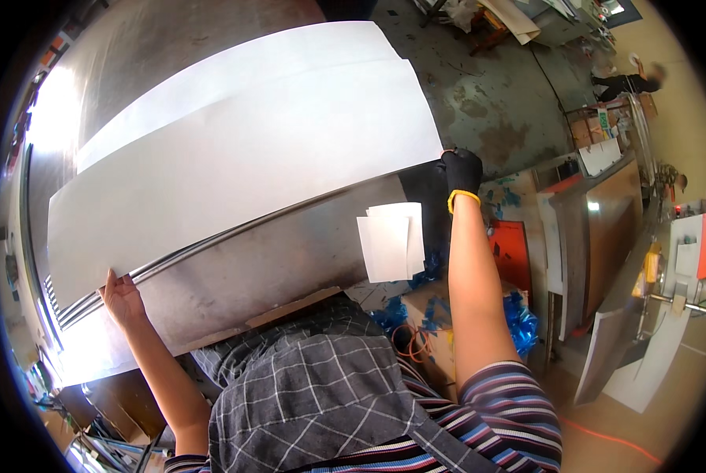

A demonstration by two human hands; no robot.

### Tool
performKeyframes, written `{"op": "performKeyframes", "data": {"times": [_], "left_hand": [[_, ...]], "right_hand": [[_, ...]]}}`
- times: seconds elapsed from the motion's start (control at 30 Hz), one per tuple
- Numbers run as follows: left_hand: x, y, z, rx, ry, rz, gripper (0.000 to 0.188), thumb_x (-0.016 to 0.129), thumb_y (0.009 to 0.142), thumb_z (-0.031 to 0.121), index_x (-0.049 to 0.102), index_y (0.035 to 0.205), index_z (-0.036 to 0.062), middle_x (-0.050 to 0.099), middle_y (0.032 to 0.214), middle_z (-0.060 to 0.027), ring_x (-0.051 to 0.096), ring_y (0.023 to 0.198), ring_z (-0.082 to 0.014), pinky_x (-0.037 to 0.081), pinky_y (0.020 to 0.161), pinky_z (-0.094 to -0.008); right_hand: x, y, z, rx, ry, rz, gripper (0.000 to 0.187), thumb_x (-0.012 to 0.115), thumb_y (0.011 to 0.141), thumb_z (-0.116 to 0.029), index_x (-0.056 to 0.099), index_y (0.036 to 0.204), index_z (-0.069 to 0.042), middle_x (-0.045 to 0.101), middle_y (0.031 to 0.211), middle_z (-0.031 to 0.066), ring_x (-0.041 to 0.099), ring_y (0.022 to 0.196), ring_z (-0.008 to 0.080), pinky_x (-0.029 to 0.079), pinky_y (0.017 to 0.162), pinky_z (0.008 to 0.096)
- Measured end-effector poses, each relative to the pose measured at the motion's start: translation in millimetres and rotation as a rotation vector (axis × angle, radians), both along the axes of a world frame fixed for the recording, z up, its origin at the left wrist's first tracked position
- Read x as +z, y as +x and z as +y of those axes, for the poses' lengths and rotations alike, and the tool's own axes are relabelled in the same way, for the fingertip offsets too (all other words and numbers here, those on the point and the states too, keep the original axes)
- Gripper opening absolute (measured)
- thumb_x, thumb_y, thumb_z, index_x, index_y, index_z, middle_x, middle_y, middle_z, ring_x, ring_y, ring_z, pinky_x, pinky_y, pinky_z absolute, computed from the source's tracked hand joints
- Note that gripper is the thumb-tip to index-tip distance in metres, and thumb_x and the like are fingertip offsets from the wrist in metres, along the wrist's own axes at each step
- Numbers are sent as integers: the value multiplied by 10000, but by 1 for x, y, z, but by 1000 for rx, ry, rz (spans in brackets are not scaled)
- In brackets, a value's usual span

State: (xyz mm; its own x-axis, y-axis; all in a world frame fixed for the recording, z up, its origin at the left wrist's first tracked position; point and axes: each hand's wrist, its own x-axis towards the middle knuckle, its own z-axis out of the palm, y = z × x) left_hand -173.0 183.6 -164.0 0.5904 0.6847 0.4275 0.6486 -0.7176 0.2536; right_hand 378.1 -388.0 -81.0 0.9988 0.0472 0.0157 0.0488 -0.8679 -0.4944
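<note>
A large, long pale sheet (242, 150) lies at a slant across the work table, its left end lower than its right. My bare left hand (122, 299) pinches the sheet's near edge close to its left end. In a black glove with a yellow cuff, my right hand (461, 169) is closed on the near right corner. Behind it a second white sheet (290, 49) shows along the far side, partly covered. Whether the sheets are metal or card I cannot tell. Dark edges of more stacked sheets (77, 309) show beneath the left end.
A grey metal surface (282, 260) runs between the sheet and my checked apron (305, 378). Several small white pieces (391, 243) sit right of it. A cardboard box (428, 315) with blue plastic stands by my right arm. Far right, a person (633, 83) is near shelving.
</note>
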Motion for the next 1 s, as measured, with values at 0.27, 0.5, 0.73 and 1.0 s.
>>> {"op": "performKeyframes", "data": {"times": [0.27, 0.5, 0.73, 1.0], "left_hand": [[-23, -22, -10, 212, -869, -880, 105, 603, 882, 4, 542, 927, 76, 618, 901, -80, 608, 823, -195, 528, 723, -354], [35, -36, 16, 510, -1133, -1251, 108, 659, 856, 86, 564, 897, 117, 590, 820, -17, 585, 764, -163, 512, 670, -357], [81, -56, 24, 686, -1151, -788, 221, 642, 891, 138, 603, 1089, 47, 663, 910, -53, 657, 825, -189, 543, 733, -340], [80, -55, 23, 750, -971, -340, 197, 701, 831, 226, 654, 904, 49, 620, 774, -19, 614, 700, -128, 478, 584, -267]], "right_hand": [[-38, 23, -19, 152, 82, -77, 210, 579, 748, -187, 720, 755, -31, 704, 855, 175, 679, 762, 325, 529, 710, 393], [-76, 47, -60, 323, -202, -157, 261, 600, 819, -211, 720, 906, 4, 702, 892, 139, 661, 785, 243, 511, 720, 358], [-97, 79, -90, 290, -123, 2, 339, 620, 881, -257, 694, 956, 65, 689, 882, 80, 620, 793, 165, 490, 732, 317], [-111, 90, -99, 303, -55, 23, 279, 635, 889, -211, 693, 1000, 37, 668, 892, 47, 620, 797, 139, 501, 695, 277]]}}
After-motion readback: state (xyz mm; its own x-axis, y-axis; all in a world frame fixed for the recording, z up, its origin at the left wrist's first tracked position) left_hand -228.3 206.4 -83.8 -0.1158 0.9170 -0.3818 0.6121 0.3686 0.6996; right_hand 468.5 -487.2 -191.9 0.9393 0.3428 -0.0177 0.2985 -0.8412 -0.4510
